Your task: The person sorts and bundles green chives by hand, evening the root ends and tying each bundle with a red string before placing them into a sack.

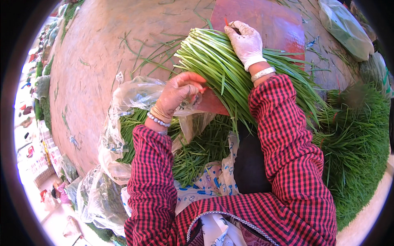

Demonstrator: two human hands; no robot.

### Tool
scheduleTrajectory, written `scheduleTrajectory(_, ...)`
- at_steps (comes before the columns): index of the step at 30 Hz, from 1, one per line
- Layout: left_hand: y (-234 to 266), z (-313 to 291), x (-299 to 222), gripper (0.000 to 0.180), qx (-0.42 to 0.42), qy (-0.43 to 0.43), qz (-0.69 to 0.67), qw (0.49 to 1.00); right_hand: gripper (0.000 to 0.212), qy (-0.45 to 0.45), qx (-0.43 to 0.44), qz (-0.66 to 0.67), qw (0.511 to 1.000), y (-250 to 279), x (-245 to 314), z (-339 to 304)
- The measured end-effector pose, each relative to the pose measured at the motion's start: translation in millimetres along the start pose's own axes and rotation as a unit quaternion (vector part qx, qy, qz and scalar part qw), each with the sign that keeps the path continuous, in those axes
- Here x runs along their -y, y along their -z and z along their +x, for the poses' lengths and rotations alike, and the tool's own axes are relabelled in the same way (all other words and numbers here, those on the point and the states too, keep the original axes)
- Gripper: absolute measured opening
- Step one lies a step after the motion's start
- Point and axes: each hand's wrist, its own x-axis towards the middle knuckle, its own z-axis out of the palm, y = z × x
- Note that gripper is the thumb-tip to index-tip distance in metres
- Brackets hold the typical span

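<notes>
A thick bunch of garlic chives (213, 61) lies slantwise in front of me, pale cut ends at the far left and green leaves trailing to the near right. My right hand (246, 43), in a thin whitish glove, rests closed over the top of the bunch. A bit of red tie (226, 21) sticks up at its fingertips. My left hand (177, 95) is beside the bunch's near left side, fingers curled and thumb bent inward. What its fingertips pinch, if anything, is too small to tell. Part of the bunch is hidden beneath my right hand and sleeve.
Below the bunch is a reddish board (262, 20). Loose chives (201, 141) fill an open clear plastic bag (111, 143) by my left forearm. A big heap of chives (357, 143) stands at right. Stray leaves (152, 55) litter the floor; a plastic sack (347, 30) lies far right.
</notes>
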Motion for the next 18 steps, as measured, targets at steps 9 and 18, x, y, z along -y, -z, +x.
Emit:
scheduleTrajectory(9,-15,-6,15,0.037,0.120,0.044,-0.136,0.982,0.025,0.003,-0.006,-0.013,1.000,3,6,-2)
scheduleTrajectory(18,-31,-9,15,0.025,-0.032,-0.010,-0.024,0.999,0.025,0.006,-0.007,-0.006,1.000,0,0,-1)
